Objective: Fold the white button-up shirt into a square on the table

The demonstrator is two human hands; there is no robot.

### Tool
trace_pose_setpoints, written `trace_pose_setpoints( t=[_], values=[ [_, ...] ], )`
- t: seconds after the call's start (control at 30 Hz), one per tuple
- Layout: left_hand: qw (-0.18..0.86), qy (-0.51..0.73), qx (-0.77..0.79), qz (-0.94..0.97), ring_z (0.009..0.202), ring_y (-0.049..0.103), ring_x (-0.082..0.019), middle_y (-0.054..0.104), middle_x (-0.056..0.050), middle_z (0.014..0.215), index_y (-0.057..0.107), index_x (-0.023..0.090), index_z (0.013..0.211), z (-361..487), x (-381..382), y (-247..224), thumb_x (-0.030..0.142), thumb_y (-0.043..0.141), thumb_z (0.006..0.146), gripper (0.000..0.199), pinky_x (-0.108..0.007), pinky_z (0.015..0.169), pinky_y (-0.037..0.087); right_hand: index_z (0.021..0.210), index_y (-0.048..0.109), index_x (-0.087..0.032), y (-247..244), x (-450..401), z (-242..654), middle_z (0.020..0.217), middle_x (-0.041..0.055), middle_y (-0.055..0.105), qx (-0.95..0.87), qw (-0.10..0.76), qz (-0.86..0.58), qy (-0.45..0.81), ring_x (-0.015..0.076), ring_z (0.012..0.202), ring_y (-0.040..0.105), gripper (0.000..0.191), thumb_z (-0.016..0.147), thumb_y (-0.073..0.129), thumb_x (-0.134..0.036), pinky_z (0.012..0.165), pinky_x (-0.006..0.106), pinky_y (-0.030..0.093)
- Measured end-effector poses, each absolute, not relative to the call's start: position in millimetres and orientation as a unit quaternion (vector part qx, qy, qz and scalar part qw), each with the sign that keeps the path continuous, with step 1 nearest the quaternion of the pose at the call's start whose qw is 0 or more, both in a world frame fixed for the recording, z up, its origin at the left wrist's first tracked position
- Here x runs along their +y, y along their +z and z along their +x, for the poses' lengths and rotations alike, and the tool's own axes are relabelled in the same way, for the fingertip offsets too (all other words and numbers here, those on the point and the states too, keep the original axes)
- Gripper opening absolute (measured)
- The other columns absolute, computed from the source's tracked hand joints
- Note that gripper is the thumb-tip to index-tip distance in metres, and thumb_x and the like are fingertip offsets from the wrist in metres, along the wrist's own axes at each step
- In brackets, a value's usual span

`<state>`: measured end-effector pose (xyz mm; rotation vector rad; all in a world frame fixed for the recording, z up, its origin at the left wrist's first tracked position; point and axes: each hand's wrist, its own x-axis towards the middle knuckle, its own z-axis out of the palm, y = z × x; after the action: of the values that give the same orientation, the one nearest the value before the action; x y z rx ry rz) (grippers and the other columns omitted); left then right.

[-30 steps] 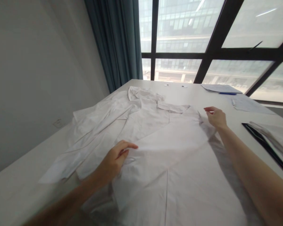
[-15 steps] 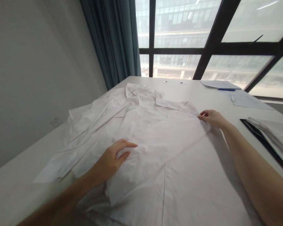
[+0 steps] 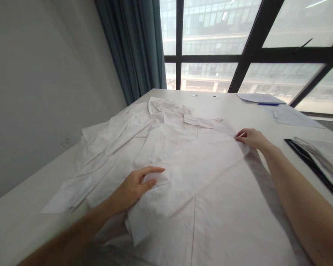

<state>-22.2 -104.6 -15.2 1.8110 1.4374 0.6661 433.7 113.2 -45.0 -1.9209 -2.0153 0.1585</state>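
Observation:
A white shirt (image 3: 211, 166) lies spread over the table, its collar toward the window and its lower part nearest me. My left hand (image 3: 140, 184) rests on the fabric left of the shirt's middle, thumb and forefinger apart. At the shirt's upper right edge, my right hand (image 3: 251, 138) has its fingertips pinched together on the cloth. More white garments (image 3: 111, 147) lie rumpled to the left, partly under the shirt.
The white table (image 3: 224, 107) reaches to the window. Papers (image 3: 261, 98) and a blue pen (image 3: 268, 104) are at the back right. Folded white cloth (image 3: 326, 155) with a black strip (image 3: 310, 162) lies at the right. A blue curtain (image 3: 135, 48) hangs behind.
My left hand has shifted slightly to the right over the fabric, and the cloth near it has moved a little. My right hand keeps its pinch at the edge.

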Motion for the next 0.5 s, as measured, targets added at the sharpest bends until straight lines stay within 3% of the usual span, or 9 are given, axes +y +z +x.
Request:
trace_pose_setpoints(
  t=[0.1,0.3,0.4,0.5],
  values=[
    [0.311,0.241,0.540,0.744,0.107,0.064,-0.023,0.068,-0.005,0.118,0.065,0.023,0.121,-22,-106,-18,0.031,0.052,0.090,0.034,-0.038,0.096,0.051,0.081,0.075,-0.022,-44,111,435,0.070,0.0026,0.073,-0.696,0.153,-0.699,0.058,0.0196,0.061,0.067,0.009,0.077,0.069,-0.027,0.063,0.031,0.051],
    [0.012,0.236,0.451,0.861,0.098,0.057,-0.021,0.058,-0.008,0.111,0.064,0.020,0.097,-23,-113,-21,0.023,0.051,0.093,0.014,-0.035,0.086,0.048,0.106,0.071,-0.017,-43,110,418,0.096,0.0118,0.074,-0.696,0.148,-0.703,0.000,0.0264,0.085,0.068,0.029,0.084,0.062,-0.034,0.075,0.035,0.051],
    [0.032,0.186,0.358,0.914,0.090,0.054,-0.021,0.060,-0.005,0.096,0.058,0.020,0.087,-17,-121,-16,0.036,0.061,0.091,0.017,-0.036,0.084,0.045,0.116,0.066,-0.018,-50,109,404,0.109,0.0152,0.069,-0.703,0.152,-0.694,-0.033,0.0303,0.093,0.067,0.039,0.086,0.059,-0.042,0.079,0.040,0.050],
    [0.076,0.135,0.342,0.927,0.086,0.052,-0.021,0.059,-0.003,0.091,0.054,0.020,0.083,-8,-130,-15,0.039,0.073,0.080,0.028,-0.036,0.082,0.042,0.115,0.066,-0.017,-58,109,397,0.113,0.0172,0.066,-0.707,0.157,-0.687,-0.055,0.0308,0.094,0.066,0.035,0.087,0.058,-0.036,0.082,0.042,0.050]
  ],
)
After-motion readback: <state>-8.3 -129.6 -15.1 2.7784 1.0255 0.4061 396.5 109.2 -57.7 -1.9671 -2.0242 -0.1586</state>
